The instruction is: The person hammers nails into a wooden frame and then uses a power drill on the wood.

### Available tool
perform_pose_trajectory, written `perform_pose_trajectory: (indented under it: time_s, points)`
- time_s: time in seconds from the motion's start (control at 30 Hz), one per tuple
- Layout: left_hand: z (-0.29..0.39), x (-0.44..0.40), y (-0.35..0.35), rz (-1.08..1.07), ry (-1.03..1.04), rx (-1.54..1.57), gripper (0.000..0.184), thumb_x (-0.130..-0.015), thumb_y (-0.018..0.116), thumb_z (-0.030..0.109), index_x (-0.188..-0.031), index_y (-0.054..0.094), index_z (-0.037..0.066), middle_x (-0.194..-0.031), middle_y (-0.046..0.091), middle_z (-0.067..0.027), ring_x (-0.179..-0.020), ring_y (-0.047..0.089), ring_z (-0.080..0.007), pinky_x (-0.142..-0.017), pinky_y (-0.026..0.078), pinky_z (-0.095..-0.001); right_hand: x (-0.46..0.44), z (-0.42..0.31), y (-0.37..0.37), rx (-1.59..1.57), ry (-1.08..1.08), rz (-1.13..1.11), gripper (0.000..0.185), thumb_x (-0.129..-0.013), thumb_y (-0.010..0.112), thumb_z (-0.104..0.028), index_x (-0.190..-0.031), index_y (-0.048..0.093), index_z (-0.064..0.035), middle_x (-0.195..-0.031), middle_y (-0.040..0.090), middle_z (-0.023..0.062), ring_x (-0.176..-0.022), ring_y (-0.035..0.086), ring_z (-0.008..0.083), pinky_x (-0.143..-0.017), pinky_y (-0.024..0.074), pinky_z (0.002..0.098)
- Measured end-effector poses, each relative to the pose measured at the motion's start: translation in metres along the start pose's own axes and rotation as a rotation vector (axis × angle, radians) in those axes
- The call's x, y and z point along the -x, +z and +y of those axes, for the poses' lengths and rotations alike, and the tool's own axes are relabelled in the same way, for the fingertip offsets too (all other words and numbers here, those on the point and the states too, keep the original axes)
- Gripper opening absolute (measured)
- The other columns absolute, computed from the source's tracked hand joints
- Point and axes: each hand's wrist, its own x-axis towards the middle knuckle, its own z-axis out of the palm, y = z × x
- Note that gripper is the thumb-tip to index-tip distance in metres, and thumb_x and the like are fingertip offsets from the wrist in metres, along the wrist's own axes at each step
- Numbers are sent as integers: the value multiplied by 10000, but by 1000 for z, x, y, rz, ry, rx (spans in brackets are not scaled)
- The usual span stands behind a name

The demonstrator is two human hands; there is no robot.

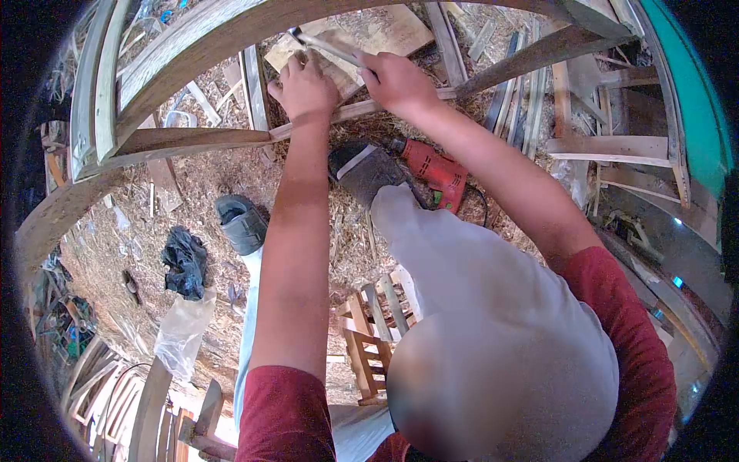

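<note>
My right hand (392, 79) is closed round the handle of a hammer (327, 48), whose dark head lies up and left, near the fingertips of my left hand. My left hand (305, 86) is bent over the wooden frame (358, 110), fingers curled, with its fingertips close together; whatever they pinch is too small to make out. Behind both hands lies a flat light wooden board (392, 35). A curved wooden beam (231, 38) arches across the top of the view.
A red power drill (435, 165) lies beside my shoe (369, 173). Black plastic (185, 262) and a clear bag (183, 335) are on the shavings-covered floor at left. A slatted wooden piece (362, 346) is below. Wooden frames (616, 150) stand at right.
</note>
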Motion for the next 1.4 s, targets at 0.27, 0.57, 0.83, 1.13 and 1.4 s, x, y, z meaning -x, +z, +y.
perform_pose_trajectory:
  time_s: [0.27, 0.57, 0.83, 1.13, 1.4]
  points:
    - [1, 3, 0, 9, 0, -1, 524, -858, 638, 247, -1375, 662, 160, -1384, 593, -74, -1327, 530, -253, -1094, 341, -609, 2, -1, -1, 20, -33, 34, 334, -1005, 567, -307, -1230, 687, -90, -953, 705, 258, -931, 693, 464, -829, 550, 569]
    - [0, 2, 1, -1, 4, -14, 571, -852, 653, 273, -1412, 632, 164, -1407, 583, -77, -1345, 515, -262, -1078, 363, -572, -1, 1, 0, 44, -21, -2, 342, -994, 577, -302, -1239, 698, -95, -963, 710, 254, -939, 695, 458, -840, 551, 566]
    - [-2, 8, 5, 13, 14, 15, 635, -860, 651, 295, -1467, 564, 135, -1500, 542, -98, -1394, 490, -272, -1126, 330, -586, -2, 2, 0, 27, 8, -14, 339, -980, 589, -293, -1219, 713, -86, -979, 713, 259, -955, 696, 456, -857, 549, 563]
    - [-1, 11, 5, 18, 5, 28, 653, -880, 629, 289, -1493, 527, 88, -1556, 510, -91, -1415, 477, -263, -1130, 319, -605, -2, 6, 3, 30, 16, -20, 351, -981, 588, -297, -1227, 712, -79, -1000, 713, 270, -954, 696, 460, -869, 547, 565]
    - [1, 4, 7, 9, 6, -40, 618, -894, 602, 294, -1472, 554, 79, -1543, 529, -80, -1387, 506, -265, -1122, 335, -603, -4, 8, -1, -37, -44, 55, 315, -967, 590, -270, -1142, 715, -39, -985, 707, 284, -954, 684, 478, -877, 538, 569]
